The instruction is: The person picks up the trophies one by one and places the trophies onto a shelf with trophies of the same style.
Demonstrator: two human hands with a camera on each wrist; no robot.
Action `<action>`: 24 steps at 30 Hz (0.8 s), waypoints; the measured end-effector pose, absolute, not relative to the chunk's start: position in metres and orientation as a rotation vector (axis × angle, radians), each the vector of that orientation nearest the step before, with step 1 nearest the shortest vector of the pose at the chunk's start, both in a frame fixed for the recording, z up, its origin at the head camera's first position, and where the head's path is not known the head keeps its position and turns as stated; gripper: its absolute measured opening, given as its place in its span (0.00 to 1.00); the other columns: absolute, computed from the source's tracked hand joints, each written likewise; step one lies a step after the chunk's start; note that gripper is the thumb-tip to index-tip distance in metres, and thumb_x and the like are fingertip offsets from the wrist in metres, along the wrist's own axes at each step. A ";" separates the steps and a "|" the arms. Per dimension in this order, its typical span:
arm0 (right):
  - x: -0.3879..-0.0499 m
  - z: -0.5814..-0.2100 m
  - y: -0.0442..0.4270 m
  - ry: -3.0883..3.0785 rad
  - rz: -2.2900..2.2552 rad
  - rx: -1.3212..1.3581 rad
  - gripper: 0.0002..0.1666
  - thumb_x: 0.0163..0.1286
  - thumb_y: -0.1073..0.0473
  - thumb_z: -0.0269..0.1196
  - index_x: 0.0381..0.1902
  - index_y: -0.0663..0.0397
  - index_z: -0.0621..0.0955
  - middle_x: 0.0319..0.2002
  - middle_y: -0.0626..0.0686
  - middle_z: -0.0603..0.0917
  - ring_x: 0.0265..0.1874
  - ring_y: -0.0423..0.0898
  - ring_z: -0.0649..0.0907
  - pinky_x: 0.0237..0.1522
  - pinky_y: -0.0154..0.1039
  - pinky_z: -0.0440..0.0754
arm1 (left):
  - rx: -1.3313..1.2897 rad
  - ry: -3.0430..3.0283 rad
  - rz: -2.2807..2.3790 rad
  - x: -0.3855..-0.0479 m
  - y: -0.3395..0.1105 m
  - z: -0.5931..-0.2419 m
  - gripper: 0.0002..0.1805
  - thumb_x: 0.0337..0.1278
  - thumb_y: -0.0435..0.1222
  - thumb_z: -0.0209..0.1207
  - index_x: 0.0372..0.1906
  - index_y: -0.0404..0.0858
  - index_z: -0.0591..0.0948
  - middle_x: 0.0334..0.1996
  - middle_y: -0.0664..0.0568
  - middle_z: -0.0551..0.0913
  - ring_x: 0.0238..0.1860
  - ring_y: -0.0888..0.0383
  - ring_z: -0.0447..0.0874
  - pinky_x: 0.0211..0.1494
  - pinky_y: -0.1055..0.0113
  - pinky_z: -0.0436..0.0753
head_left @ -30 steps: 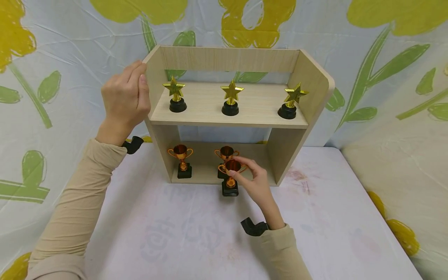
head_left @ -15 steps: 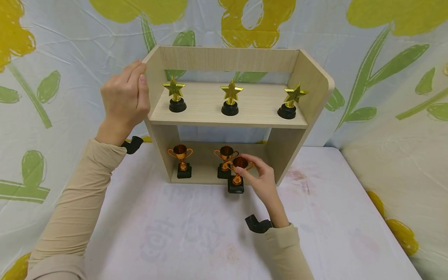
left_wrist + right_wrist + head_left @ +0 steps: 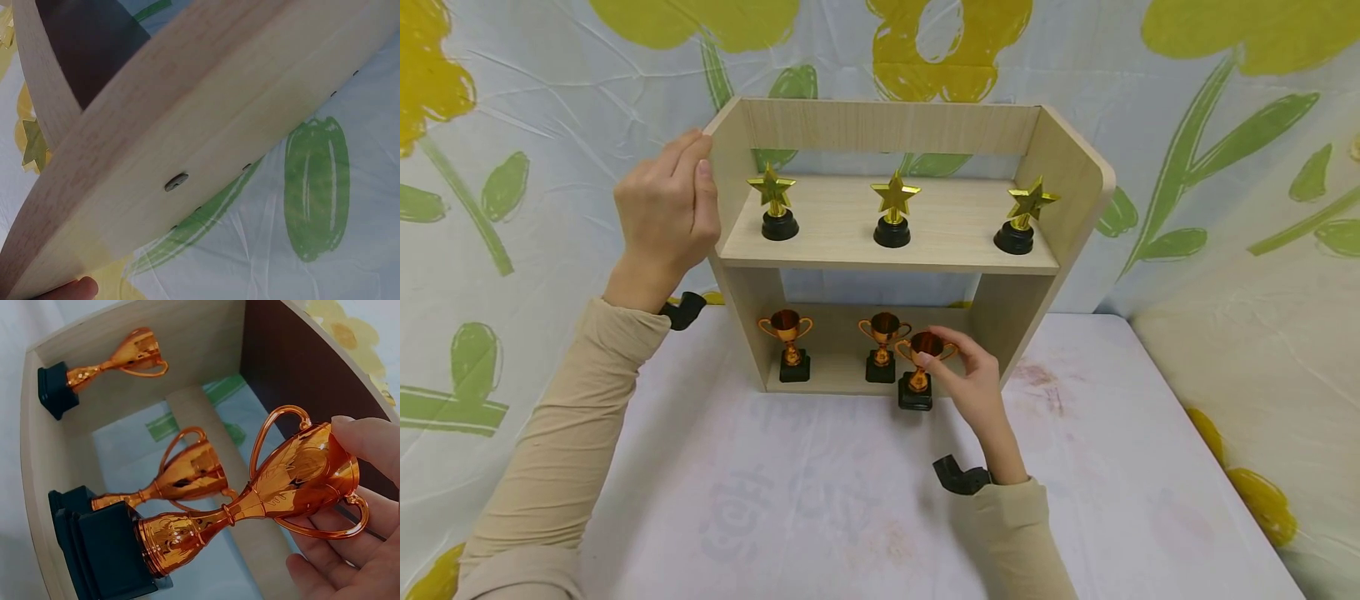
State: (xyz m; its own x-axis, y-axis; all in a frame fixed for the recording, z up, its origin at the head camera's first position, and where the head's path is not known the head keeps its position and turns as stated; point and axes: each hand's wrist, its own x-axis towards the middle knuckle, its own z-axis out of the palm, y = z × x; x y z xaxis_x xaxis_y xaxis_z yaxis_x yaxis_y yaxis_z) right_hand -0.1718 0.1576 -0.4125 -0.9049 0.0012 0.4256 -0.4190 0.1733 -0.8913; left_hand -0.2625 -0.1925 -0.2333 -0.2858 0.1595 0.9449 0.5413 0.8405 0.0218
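A copper-coloured trophy cup (image 3: 919, 379) with a black base is pinched at its bowl by my right hand (image 3: 973, 379). It hangs at the front edge of the lower shelf. Two matching cups stand inside on that shelf: the left cup (image 3: 791, 346) and the middle cup (image 3: 882, 350). In the right wrist view the held cup (image 3: 300, 475) partly hides the middle one. My left hand (image 3: 666, 200) grips the front edge of the left side panel of the wooden shelf unit (image 3: 887, 268); only a fingertip (image 3: 87, 287) shows in the left wrist view.
Gold star trophies stand on the upper shelf: left star trophy (image 3: 775, 200), middle star trophy (image 3: 893, 208) and right star trophy (image 3: 1022, 215). The unit rests on a white-covered table (image 3: 820, 500), against a flower-printed cloth (image 3: 1210, 275). Its right side panel (image 3: 1071, 175) borders the lower bay.
My right hand has carried the cup rightward and slightly toward the shelf, uncovering the middle cup in the head view. The left hand has stayed on the side panel.
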 end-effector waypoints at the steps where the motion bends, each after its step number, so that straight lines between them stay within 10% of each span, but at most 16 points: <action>1: -0.172 -0.413 0.159 -2.127 1.788 0.393 0.23 0.64 0.65 0.68 0.58 0.64 0.80 0.55 0.59 0.83 0.57 0.44 0.78 0.67 0.47 0.68 | -0.529 -1.851 -0.407 -0.263 -0.193 -0.233 0.27 0.66 0.43 0.40 0.49 0.29 0.84 0.50 0.41 0.85 0.27 0.31 0.78 0.28 0.40 0.75; 24: -0.163 -0.394 0.169 -2.152 1.830 0.253 0.24 0.65 0.69 0.66 0.58 0.69 0.79 0.54 0.66 0.82 0.52 0.44 0.81 0.55 0.33 0.77 | -0.529 -1.855 -0.408 -0.262 -0.192 -0.233 0.27 0.66 0.42 0.39 0.50 0.29 0.84 0.51 0.42 0.85 0.28 0.31 0.78 0.28 0.39 0.75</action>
